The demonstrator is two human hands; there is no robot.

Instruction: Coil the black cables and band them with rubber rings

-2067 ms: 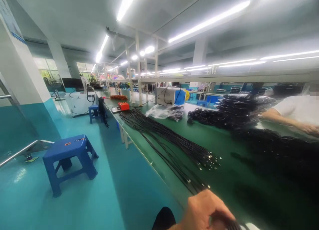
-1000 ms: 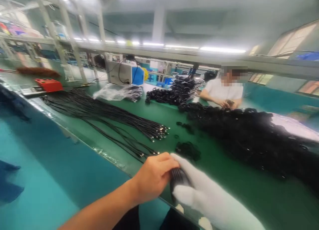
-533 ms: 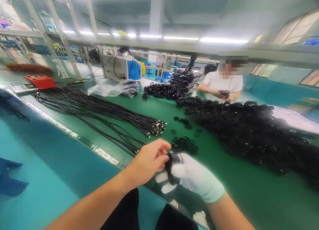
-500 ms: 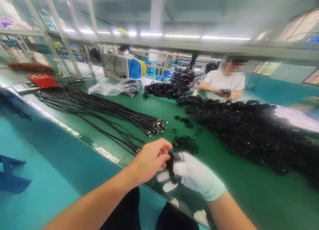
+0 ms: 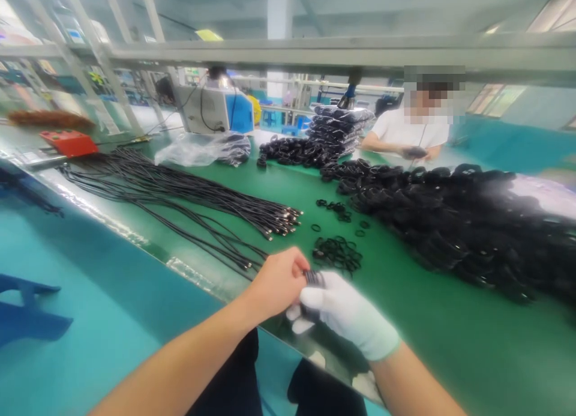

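"Well, what is in the right hand (image 5: 351, 317)?"
"A black coil (image 5: 314, 278). The gloved fingers (image 5: 311, 296) are closed around it, near the close edge of the desk (image 5: 418, 332)."
"And the left hand (image 5: 276, 284)?"
"Bare, at the coil's left side; I can't tell if its fingers grip it."
"What lies about?"
"Small black rings (image 5: 337, 254) just beyond the hands, long cables (image 5: 202, 194) to the left, a dark heap (image 5: 454, 224) to the right."

On the table (image 5: 432, 332), cables (image 5: 202, 191) lie left of the rings (image 5: 337, 254); the coil heap (image 5: 450, 224), right; the bag (image 5: 189, 152), behind the cables.
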